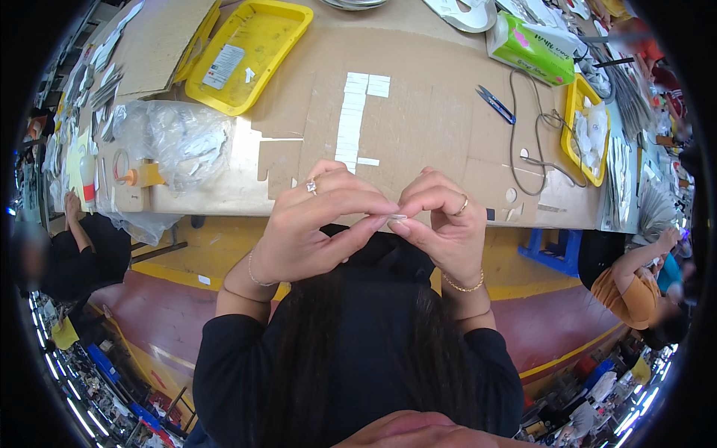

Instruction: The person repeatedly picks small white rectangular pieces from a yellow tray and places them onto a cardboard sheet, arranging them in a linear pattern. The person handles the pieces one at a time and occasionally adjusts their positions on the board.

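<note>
A small white piece, perhaps a label or folded tab [397,216], is pinched between the fingertips of both hands just off the table's near edge. My left hand [317,220], with a ring and a thin bracelet, closes thumb and forefinger on its left end. From the other side my right hand [447,220] grips it between thumb and bent forefinger. Most of the piece is hidden by the fingers. Beyond the hands, a column of white paper labels [351,119] lies on a flat cardboard sheet [426,112], with a single loose label [368,161] beside its lower end.
A yellow tray [258,88] sits at the far left, above a clear plastic bag [175,142]. To the right lie blue thread snips [497,104], a cord [515,149], a green tissue pack [530,48] and a yellow basket [597,175]. Other people sit at both sides.
</note>
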`<move>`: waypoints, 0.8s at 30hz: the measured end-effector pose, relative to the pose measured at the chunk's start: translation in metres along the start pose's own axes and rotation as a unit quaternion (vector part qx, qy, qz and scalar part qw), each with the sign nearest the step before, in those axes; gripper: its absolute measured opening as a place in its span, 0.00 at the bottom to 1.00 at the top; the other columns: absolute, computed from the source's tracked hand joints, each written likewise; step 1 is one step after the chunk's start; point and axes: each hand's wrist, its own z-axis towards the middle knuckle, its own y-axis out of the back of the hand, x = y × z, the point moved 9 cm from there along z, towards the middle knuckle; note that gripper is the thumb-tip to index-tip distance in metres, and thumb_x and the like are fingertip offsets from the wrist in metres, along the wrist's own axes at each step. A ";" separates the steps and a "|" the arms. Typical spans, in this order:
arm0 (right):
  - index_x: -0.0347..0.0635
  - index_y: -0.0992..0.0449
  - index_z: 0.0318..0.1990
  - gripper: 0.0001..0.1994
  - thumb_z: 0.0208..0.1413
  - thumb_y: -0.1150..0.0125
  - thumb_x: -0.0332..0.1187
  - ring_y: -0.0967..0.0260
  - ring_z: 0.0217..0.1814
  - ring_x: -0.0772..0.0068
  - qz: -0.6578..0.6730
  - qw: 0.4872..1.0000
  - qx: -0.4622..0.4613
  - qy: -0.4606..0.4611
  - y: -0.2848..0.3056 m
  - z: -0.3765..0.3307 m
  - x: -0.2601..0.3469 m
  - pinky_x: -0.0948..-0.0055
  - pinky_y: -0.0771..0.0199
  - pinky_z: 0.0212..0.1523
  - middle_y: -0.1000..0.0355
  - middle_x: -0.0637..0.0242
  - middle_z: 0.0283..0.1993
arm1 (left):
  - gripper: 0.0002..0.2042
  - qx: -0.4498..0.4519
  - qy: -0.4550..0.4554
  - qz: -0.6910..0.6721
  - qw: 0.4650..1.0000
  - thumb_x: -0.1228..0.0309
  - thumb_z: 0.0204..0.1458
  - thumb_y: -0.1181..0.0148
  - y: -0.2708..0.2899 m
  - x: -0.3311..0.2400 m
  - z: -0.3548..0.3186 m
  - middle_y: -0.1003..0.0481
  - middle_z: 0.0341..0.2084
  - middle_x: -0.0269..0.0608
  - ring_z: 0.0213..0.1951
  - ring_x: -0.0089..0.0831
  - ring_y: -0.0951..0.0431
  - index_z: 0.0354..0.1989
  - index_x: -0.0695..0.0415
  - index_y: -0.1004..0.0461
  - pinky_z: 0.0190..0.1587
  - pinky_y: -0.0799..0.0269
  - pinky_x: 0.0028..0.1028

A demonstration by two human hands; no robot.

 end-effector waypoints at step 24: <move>0.42 0.22 0.28 0.09 0.41 0.25 0.24 0.31 0.37 0.77 0.074 0.996 0.042 -0.025 0.003 -0.001 -0.011 0.76 0.36 0.40 0.27 0.69 0.30 | 0.12 0.032 -0.001 0.016 0.999 0.83 0.46 0.35 -0.004 0.003 -0.001 0.22 0.31 0.40 0.35 0.30 0.23 0.40 0.60 0.25 0.44 0.35 0.31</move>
